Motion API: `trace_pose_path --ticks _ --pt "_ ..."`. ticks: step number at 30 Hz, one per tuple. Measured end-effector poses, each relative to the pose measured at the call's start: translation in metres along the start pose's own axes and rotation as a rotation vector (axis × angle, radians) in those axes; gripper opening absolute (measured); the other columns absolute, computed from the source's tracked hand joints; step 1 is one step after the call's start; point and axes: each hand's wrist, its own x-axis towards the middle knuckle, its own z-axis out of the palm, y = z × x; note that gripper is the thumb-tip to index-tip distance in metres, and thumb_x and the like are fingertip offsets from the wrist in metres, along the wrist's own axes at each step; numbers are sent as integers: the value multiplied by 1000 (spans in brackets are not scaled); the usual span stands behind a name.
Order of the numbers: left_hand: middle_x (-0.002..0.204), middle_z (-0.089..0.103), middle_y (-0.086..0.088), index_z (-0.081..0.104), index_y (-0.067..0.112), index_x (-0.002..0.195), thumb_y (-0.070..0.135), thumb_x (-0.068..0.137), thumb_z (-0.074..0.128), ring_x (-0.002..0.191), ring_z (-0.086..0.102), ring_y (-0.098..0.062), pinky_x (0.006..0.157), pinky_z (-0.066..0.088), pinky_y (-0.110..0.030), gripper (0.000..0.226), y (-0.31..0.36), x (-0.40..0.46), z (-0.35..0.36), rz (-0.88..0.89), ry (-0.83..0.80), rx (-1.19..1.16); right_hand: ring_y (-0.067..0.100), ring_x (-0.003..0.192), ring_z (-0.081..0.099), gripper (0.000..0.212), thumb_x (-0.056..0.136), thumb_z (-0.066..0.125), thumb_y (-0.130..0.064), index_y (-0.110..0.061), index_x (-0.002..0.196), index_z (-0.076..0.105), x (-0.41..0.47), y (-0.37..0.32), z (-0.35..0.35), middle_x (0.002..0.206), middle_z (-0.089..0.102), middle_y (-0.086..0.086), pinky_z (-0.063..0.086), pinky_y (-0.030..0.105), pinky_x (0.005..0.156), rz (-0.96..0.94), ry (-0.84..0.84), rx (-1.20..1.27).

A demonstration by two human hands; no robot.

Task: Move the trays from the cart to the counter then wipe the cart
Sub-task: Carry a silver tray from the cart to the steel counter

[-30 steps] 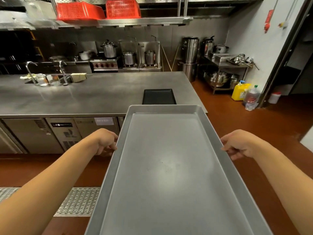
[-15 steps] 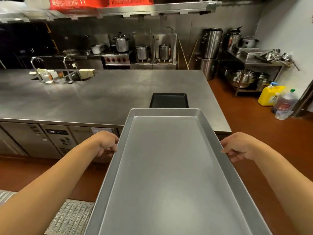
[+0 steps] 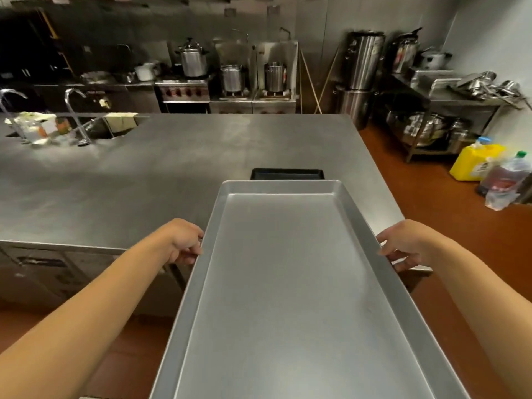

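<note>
Both arms are reaching forward. Left hand and right hand are gripping opposite rims of the tray, its far end overhanging the counter.

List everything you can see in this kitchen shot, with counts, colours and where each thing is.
metal tray: one, silver, carried over the counter's near edge
black tray: one, on the counter beyond it
counter: one, steel, centre
taps: two, steel, counter's far left
pots: several, steel, back stove and right shelves
jug: one, yellow, floor at right
bottle: one, clear, green cap, beside the jug
left hand: grips the tray's left rim
right hand: grips its right rim
</note>
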Motion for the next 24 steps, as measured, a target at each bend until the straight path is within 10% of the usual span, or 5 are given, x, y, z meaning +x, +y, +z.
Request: trace_pose_path --ticks 17,24 --pt "77 62 -2 57 19 82 -19 96 40 60 57 -11 34 45 -15 44 157 325 34 -128 -96 63 31 81 66 26 92 61 17 -5 103 69 323 -131 4 99 68 17 61 47 72 206 51 62" --pt "38 58 10 59 19 82 -13 94 50 56 58 -14 65 45 -25 36 159 376 72 -155 -39 27 31 72 65 29 89 56 21 -1 95 73 390 -119 7 84 67 16 59 38 58 246 12 81"
